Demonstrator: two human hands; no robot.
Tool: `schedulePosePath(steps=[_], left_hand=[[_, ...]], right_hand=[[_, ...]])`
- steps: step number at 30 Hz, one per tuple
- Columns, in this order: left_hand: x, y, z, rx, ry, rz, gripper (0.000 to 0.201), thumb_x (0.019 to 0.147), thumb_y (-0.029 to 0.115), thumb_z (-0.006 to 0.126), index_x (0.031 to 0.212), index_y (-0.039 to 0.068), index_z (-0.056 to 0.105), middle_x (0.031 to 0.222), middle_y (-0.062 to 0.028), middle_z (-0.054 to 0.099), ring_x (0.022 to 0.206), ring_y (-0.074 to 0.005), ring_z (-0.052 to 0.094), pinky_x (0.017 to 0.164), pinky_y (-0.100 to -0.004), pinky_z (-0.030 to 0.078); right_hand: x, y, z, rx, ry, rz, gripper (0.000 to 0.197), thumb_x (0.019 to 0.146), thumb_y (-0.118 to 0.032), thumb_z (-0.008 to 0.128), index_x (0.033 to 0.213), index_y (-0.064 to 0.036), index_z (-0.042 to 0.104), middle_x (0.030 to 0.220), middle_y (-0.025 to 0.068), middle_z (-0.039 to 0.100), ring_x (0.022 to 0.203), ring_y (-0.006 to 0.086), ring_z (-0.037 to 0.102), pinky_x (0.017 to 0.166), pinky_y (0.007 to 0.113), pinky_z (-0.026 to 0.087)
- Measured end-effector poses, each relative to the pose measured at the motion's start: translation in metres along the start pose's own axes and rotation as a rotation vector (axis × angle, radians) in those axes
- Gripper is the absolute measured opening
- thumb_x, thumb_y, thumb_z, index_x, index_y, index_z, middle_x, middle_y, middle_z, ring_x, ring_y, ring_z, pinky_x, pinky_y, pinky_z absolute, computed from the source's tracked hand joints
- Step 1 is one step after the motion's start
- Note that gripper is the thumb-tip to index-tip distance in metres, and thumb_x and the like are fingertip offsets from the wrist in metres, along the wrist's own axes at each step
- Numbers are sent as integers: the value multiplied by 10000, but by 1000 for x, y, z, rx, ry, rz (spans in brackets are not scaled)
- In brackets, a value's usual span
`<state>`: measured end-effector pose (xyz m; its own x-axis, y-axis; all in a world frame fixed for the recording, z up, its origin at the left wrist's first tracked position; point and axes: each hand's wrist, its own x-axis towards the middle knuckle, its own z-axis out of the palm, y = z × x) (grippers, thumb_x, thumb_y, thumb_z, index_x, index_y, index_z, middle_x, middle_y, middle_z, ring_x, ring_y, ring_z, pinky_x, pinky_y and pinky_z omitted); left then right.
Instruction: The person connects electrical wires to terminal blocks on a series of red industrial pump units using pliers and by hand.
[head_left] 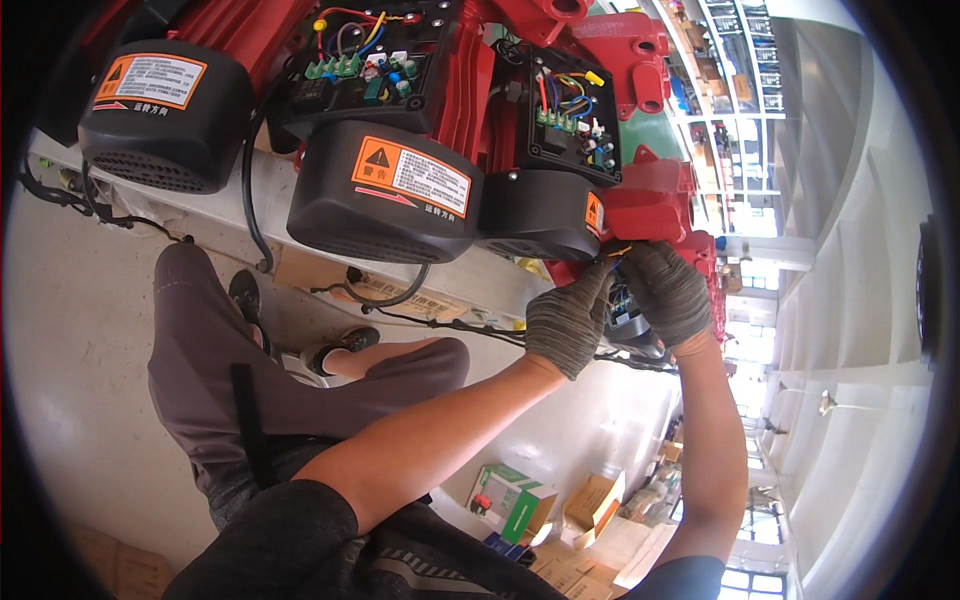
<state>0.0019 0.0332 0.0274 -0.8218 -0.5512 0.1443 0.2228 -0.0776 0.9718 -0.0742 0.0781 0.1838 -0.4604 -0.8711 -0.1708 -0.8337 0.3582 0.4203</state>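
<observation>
Both gloved hands, left hand (567, 322) and right hand (665, 293), have their fingers pinched together on thin wires (618, 251) at a red motor's (650, 205) open terminal box (625, 310), probably. Just beyond the fingers a wire could slip loose if tugged.

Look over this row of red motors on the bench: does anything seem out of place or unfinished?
Two terminal boxes stand open without lids, their coloured wires bare. The gloved left hand and right hand work on wires at a third box. Nothing looks spilled or broken.
</observation>
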Motion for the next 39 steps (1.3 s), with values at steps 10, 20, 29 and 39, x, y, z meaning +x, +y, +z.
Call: schedulePosePath(steps=[10,20,29,39], left_hand=[[0,1,-3,48,52,16,284,978,228,620,1224,98,676,787,-208,675,665,-382,663,610,-483,506],[13,13,-28,100,-160,-68,264,958,244,603,1159,102,699,916,-211,688,845,-381,660,760,-508,507],[14,2,-19,246,51,152,283,860,151,654,1135,110,710,1134,-130,653,1054,-352,584,910,-494,446],[10,5,5,-140,76,-118,238,960,162,627,1155,60,719,1098,-166,710,981,-305,682,887,-396,508]], right_hand=[[24,-10,-15,391,-303,490,159,890,-37,674,1040,8,698,890,168,715,744,238,666,699,355,533],[22,-39,6,1030,-23,1081,212,904,-111,644,1037,42,705,842,107,712,701,144,615,673,295,500],[28,-61,33,1332,353,1541,319,846,-223,685,984,64,702,719,116,651,634,188,617,573,309,490],[9,-44,36,1421,239,1438,212,921,-207,643,969,-9,703,723,72,661,584,162,621,526,298,490]])
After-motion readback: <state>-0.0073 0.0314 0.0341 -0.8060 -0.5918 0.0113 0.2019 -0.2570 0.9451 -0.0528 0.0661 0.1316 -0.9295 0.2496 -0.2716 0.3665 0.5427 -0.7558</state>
